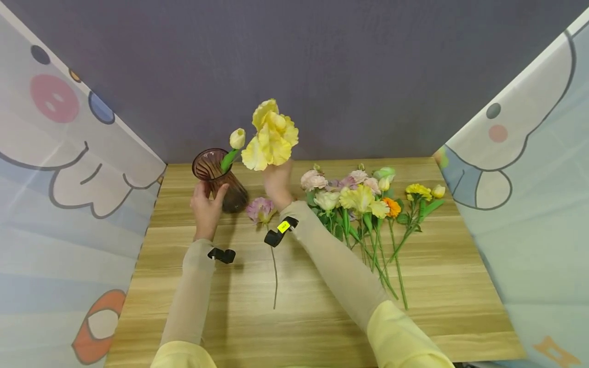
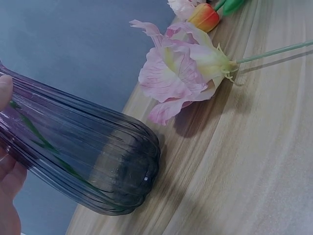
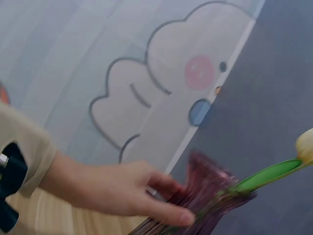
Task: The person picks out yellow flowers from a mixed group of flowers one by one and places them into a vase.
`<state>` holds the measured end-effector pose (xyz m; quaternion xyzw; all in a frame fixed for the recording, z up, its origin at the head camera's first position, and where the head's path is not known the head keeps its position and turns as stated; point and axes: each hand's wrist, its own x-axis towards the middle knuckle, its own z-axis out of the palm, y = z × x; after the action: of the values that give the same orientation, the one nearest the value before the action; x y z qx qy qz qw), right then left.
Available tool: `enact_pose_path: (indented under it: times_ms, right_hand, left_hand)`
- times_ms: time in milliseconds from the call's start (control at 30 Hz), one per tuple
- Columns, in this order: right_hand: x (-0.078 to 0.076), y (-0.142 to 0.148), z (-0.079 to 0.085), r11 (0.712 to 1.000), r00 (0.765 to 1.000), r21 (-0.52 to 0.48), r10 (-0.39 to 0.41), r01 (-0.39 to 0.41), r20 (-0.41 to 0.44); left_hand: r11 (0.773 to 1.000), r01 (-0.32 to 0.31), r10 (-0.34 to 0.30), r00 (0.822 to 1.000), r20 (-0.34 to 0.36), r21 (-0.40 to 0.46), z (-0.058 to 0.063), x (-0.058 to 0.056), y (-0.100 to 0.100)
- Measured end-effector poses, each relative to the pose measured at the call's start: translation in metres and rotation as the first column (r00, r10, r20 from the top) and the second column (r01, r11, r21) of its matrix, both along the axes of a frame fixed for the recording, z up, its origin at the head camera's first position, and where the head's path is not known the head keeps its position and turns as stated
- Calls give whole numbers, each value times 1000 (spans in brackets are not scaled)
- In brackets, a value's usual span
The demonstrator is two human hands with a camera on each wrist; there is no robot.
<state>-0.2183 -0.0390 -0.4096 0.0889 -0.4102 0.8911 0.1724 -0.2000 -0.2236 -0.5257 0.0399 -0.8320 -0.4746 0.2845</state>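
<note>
Now, ribbed purple glass vase (image 1: 235, 197): left of the frame's centre, on the wood-grained counter (image 1: 322, 317), cream tulip (image 1: 237, 138) standing in it.
Left hand (image 1: 207, 210): thumb and fingers curl round it; a light, steady grip suits glass.
Right hand (image 1: 278, 185): fingers hidden behind the large ruffled yellow flower (image 1: 270, 144), upper centre; cannot tell their grip; petals need clearance from the glass.

A ribbed, see-through purple vase (image 1: 231, 186) is held near its rim on the desk (image 1: 253, 332), a pale tulip (image 1: 237, 138) leaning from it; alongside, a ruffled yellow flower (image 1: 271, 142) is held aloft.
</note>
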Motion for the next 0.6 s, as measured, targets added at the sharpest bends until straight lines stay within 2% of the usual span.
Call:
enact_pose_path:
  times_ms: [33,67,100,200,367,400,500,533,600]
  right_hand:
    - [0,-1,-3,991,1000,131,-22,19,15]
    - [1,-3,-5,965,998,260,-48,38,35]
    - [1,-4,-8,924,997,377,-74,56,32]
    - [2,-9,-16,851,998,526,-35,1,55]
    - [3,-13,-28,736,985,662,40,-144,169]
    - [3,-12,-31,702,979,691,40,-170,201]
    - [3,-9,-41,545,970,811,19,-212,242]
    - [3,-7,-46,496,972,842,19,-212,234]
    - [3,-3,-57,424,979,884,34,-198,203]
  left_hand:
    - [1000,1,-1,1000,-1,-2,1,0,0]
    - [1000,0,0,1000,-1,-5,1,0,0]
    - [1000,1,-1,1000,2,-6,1,0,0]
    - [1000,-4,4,1000,17,-3,1,0,0]
    - [1000,-11,11,999,46,6,1,0,1]
    - [1000,-10,10,999,52,4,1,1,1]
    - [1000,-8,8,998,68,-3,1,1,1]
    - [1000,-6,6,998,70,3,1,1,1]
    - [1000,0,-2,998,67,24,1,1,0]
